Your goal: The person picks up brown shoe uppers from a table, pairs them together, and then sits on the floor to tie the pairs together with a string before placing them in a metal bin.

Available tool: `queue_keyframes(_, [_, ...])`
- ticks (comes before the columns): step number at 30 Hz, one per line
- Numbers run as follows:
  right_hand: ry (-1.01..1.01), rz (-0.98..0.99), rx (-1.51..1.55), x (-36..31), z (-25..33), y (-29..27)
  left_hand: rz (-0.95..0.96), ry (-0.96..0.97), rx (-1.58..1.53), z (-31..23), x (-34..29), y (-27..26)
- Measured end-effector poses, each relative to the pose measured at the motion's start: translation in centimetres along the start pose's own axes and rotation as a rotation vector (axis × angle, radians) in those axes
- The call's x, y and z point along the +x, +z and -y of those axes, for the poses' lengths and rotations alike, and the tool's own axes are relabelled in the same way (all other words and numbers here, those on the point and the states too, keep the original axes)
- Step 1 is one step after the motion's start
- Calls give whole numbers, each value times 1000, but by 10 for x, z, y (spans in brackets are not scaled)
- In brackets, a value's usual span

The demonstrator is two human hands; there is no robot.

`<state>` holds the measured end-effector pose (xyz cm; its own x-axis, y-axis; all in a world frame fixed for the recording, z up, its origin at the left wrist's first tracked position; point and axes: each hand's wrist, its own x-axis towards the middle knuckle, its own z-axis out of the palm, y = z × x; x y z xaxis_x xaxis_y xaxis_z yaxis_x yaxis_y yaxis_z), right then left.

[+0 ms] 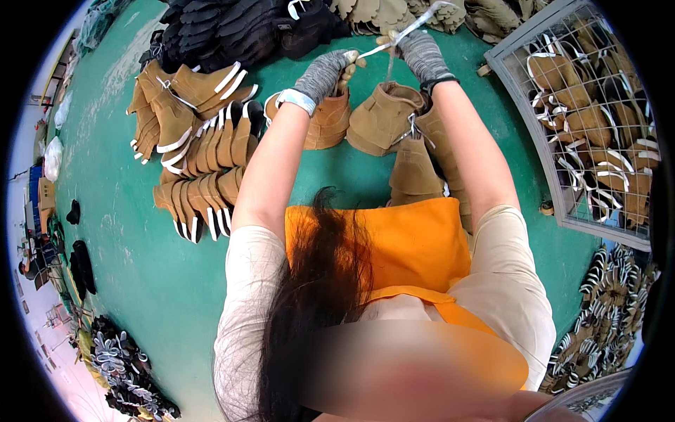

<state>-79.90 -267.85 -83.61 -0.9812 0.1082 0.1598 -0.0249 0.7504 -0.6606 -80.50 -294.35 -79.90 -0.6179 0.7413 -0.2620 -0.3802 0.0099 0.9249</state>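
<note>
Both my hands wear grey knit gloves with tan fingertips. Between them runs a white strip, its far end sticking up past the right glove. My left hand is closed and pinches the strip's near end, just above a brown shoe upper. My right hand grips the strip farther along, though its fingertips are partly hidden. Below it a thin tan cord hangs toward another brown upper. White ties show on that upper's right side, where more brown uppers join it.
Bundled brown uppers with white edges lie on the green floor to the left. Black pieces are heaped at the far side. A grey wire cage full of uppers stands at the right; more piles lie lower right.
</note>
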Motion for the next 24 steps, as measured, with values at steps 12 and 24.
queue_keyframes(12, [224,542,1916,-75,72,-17,-219,155,-280,29,3,1])
queue_keyframes(24, [250,-8,655,-78,94,23,-182,434,-409,-17,-13,4])
